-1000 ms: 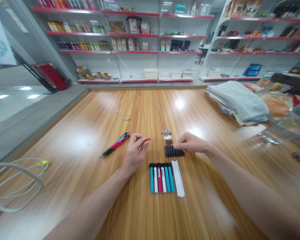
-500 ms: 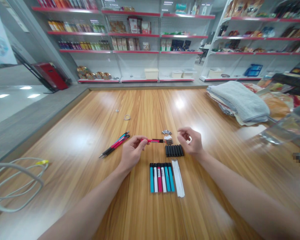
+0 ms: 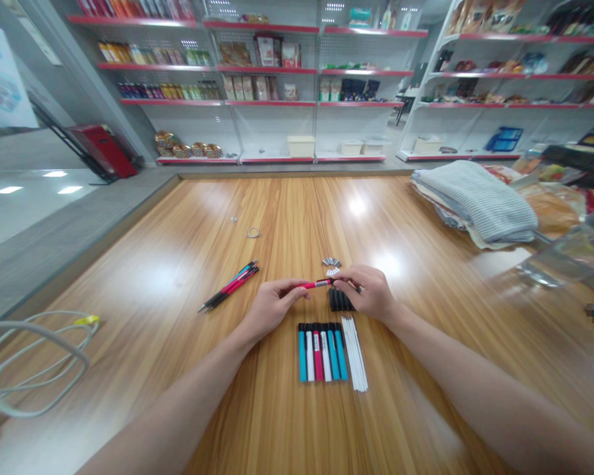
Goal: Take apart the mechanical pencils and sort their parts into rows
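Two pinch grips, frame centre. Left hand [image 3: 273, 305]: fingertips closed on left end of red pen barrel [image 3: 319, 284]; right hand [image 3: 370, 290]: closed at its black end. Judged light, stiff, slightly slippery; hold near both ends.

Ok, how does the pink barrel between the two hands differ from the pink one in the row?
The held pink barrel is up between the left hand and right hand; the row's pink barrel lies on the table, untouched. The held barrel runs roughly side to side, whereas the row's barrel points away from the person. Both are pink with black at one end.
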{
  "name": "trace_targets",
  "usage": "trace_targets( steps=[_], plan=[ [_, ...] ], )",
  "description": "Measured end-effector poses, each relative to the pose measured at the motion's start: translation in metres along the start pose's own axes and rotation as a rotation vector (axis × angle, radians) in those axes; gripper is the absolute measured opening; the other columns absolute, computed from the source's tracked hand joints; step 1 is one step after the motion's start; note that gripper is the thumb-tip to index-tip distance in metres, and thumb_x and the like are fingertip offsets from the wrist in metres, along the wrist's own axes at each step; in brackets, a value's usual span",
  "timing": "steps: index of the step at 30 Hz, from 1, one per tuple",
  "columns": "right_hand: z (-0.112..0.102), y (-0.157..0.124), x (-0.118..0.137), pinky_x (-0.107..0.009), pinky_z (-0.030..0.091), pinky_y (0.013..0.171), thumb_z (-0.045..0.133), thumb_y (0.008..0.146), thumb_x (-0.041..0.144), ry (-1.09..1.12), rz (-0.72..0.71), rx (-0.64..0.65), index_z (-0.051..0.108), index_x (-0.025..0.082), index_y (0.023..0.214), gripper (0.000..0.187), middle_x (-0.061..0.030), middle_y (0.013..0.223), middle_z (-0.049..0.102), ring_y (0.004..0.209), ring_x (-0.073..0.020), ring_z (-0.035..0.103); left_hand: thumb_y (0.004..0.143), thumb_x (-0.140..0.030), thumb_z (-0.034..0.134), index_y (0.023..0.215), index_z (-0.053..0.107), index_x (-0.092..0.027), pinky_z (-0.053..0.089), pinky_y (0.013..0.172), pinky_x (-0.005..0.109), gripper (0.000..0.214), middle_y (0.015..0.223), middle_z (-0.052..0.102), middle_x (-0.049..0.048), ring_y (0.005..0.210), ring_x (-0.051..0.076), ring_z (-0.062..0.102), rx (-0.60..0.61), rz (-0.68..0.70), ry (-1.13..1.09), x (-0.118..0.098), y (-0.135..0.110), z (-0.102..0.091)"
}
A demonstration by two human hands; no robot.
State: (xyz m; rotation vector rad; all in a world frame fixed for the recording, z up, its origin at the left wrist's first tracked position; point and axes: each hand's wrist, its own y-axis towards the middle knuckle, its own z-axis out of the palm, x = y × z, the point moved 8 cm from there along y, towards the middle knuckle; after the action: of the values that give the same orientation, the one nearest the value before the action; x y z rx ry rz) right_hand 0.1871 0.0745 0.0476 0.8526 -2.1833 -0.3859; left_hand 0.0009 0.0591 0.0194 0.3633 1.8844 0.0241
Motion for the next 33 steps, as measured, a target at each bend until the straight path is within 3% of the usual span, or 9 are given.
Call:
trace_targets(
  steps=[5, 13, 20, 24, 33],
  plan=[
    [-0.003, 0.001, -0.003, -0.03, 0.048, 0.07, 0.054, 0.087, 0.033, 0.024, 0.036, -0.034, 0.067, 0.02, 0.093, 0.019, -0.0068, 0.083, 0.067, 0.072, -0.0163, 0.059, 0.088, -0.034, 0.054, 0.105, 0.068, -0.02, 0.051, 0.077, 0.027, 0.026, 0.085, 0.073, 0.0025, 0.08, 0.016, 0.066, 0.087, 0.007, 0.055, 0.002, -0.001, 0.009],
    [0.0, 0.002, 0.008, -0.035, 0.049, 0.083, 0.055, 0.087, 0.024, 0.05, -0.143, -0.032, 0.064, 0.023, 0.106, 0.021, -0.0075, 0.095, 0.065, 0.092, -0.0193, 0.06, 0.088, -0.032, 0.053, 0.104, 0.068, -0.02, 0.049, 0.074, 0.026, 0.025, 0.083, 0.072, 0.0025, 0.077, 0.016, 0.066, 0.128, 0.013, 0.08, 0.004, -0.002, 0.014],
    [-0.003, 0.002, 0.002, -0.032, 0.048, 0.078, 0.052, 0.089, 0.023, -0.004, -0.118, -0.097, 0.063, 0.02, 0.097, 0.014, -0.0068, 0.088, 0.064, 0.084, -0.0179, 0.059, 0.09, -0.035, 0.051, 0.091, 0.07, -0.019, 0.046, 0.068, 0.024, 0.025, 0.079, 0.071, 0.0014, 0.071, 0.015, 0.063, 0.119, 0.013, 0.133, 0.003, -0.002, 0.013],
    [-0.006, 0.003, -0.001, -0.032, 0.047, 0.074, 0.052, 0.089, 0.024, -0.03, -0.115, -0.125, 0.062, 0.019, 0.093, 0.012, -0.0064, 0.084, 0.064, 0.08, -0.0177, 0.058, 0.09, -0.032, 0.05, 0.078, 0.069, -0.017, 0.045, 0.075, 0.024, 0.027, 0.081, 0.071, 0.0018, 0.077, 0.015, 0.063, 0.109, 0.013, 0.14, 0.001, -0.002, 0.011],
    [-0.01, 0.002, 0.005, -0.032, 0.049, 0.072, 0.055, 0.087, 0.02, 0.01, -0.159, -0.157, 0.063, 0.02, 0.097, 0.013, -0.0064, 0.086, 0.064, 0.08, -0.0175, 0.059, 0.088, -0.032, 0.053, 0.087, 0.064, -0.018, 0.046, 0.07, 0.023, 0.018, 0.077, 0.069, 0.0001, 0.071, 0.013, 0.063, 0.002, -0.045, 0.08, 0.009, 0.0, 0.004]
  ],
)
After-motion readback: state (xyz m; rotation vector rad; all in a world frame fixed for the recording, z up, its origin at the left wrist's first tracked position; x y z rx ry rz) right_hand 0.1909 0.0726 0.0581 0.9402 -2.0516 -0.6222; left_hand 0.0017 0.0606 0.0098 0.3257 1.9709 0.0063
